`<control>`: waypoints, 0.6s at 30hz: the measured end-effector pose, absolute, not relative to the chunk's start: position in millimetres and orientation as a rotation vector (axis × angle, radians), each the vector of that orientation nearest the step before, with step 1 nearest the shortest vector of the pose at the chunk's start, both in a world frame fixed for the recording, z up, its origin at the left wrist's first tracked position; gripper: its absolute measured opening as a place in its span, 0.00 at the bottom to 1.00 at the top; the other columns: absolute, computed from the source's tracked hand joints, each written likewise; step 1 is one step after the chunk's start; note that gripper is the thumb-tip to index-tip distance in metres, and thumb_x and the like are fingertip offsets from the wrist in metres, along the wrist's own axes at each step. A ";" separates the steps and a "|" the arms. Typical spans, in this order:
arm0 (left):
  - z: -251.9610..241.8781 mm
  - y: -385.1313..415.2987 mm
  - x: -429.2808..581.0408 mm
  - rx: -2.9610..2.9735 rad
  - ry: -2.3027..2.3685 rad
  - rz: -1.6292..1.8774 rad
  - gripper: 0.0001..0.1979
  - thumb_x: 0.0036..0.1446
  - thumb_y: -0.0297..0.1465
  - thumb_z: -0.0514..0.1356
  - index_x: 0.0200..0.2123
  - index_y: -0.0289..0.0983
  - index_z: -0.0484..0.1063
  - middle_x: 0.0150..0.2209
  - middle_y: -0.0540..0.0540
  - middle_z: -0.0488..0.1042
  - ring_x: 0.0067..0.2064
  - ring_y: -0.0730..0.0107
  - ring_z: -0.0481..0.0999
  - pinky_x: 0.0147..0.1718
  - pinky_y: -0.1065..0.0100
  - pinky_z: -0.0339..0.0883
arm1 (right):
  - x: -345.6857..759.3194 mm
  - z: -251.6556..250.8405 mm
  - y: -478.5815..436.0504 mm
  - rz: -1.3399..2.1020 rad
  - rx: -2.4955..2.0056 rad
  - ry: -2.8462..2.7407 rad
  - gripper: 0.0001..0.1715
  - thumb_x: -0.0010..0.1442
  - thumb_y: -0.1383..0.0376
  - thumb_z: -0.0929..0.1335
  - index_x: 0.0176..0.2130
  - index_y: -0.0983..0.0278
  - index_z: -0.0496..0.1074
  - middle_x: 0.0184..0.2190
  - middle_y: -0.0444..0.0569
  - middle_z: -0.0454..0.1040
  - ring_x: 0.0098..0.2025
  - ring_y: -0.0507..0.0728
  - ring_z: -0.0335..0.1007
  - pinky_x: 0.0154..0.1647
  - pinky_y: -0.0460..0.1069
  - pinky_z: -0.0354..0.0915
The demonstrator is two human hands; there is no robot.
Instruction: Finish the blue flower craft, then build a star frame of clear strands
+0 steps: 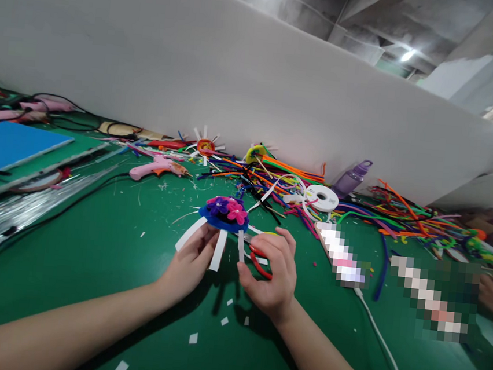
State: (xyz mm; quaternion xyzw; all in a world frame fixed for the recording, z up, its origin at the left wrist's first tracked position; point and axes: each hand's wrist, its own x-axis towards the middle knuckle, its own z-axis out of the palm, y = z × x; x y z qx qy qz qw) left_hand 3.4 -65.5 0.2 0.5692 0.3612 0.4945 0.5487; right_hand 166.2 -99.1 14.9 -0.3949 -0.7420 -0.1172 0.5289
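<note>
The left grip [192,252] is closed on the flowered blue disc [222,221] from beneath, among its white strips [219,251], over the green counter [105,241]. Just right of the disc, the right grip [273,272] curls near one strip; whether it pinches, I cannot tell. Beyond the disc, leftward, lies a pink glue gun [154,168].

No readable text — marks on the white spool [331,200] blur.
</note>
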 end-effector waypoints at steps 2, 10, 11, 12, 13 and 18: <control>0.9 -65.8 3.1 1.345 0.858 1.176 0.06 0.57 0.34 0.56 0.36 0.38 0.68 0.21 0.53 0.66 0.21 0.75 0.65 0.21 0.72 0.62 | 166.1 14.7 -100.0 -0.184 -1.001 -1.746 0.16 0.55 0.61 0.68 0.44 0.63 0.67 0.37 0.50 0.74 0.39 0.57 0.71 0.46 0.58 0.66; 3.5 -65.1 5.9 1.366 0.839 1.154 0.11 0.59 0.39 0.54 0.32 0.37 0.64 0.21 0.53 0.65 0.21 0.75 0.64 0.22 0.72 0.61 | 160.4 9.6 -101.4 0.016 -1.177 -1.740 0.18 0.53 0.61 0.71 0.43 0.62 0.67 0.29 0.44 0.75 0.25 0.51 0.68 0.27 0.48 0.68; 1.6 -64.4 6.3 1.367 0.834 1.151 0.11 0.59 0.39 0.54 0.32 0.37 0.64 0.21 0.53 0.65 0.22 0.75 0.64 0.23 0.72 0.61 | 160.1 9.0 -101.5 0.033 -1.178 -1.721 0.20 0.53 0.62 0.71 0.45 0.62 0.66 0.30 0.44 0.75 0.25 0.51 0.68 0.27 0.47 0.68; -0.5 -63.7 6.5 1.366 0.830 1.150 0.11 0.59 0.39 0.54 0.32 0.37 0.64 0.21 0.53 0.65 0.22 0.75 0.65 0.23 0.72 0.62 | 160.2 8.7 -101.4 0.044 -1.176 -1.703 0.22 0.53 0.62 0.71 0.46 0.63 0.65 0.31 0.45 0.75 0.25 0.50 0.68 0.27 0.47 0.69; -2.6 -63.1 6.5 1.365 0.832 1.149 0.11 0.59 0.40 0.54 0.32 0.37 0.65 0.22 0.53 0.66 0.22 0.74 0.65 0.24 0.71 0.62 | 160.5 8.6 -101.2 0.032 -1.165 -1.690 0.22 0.53 0.63 0.71 0.47 0.62 0.65 0.32 0.45 0.75 0.26 0.51 0.69 0.28 0.48 0.69; -5.4 -63.0 4.6 1.417 0.884 1.125 0.12 0.59 0.40 0.54 0.33 0.37 0.65 0.23 0.51 0.69 0.22 0.73 0.68 0.24 0.71 0.62 | 162.9 10.5 -99.0 -0.180 -1.047 -1.677 0.17 0.51 0.68 0.72 0.42 0.62 0.69 0.38 0.50 0.74 0.40 0.57 0.71 0.40 0.54 0.70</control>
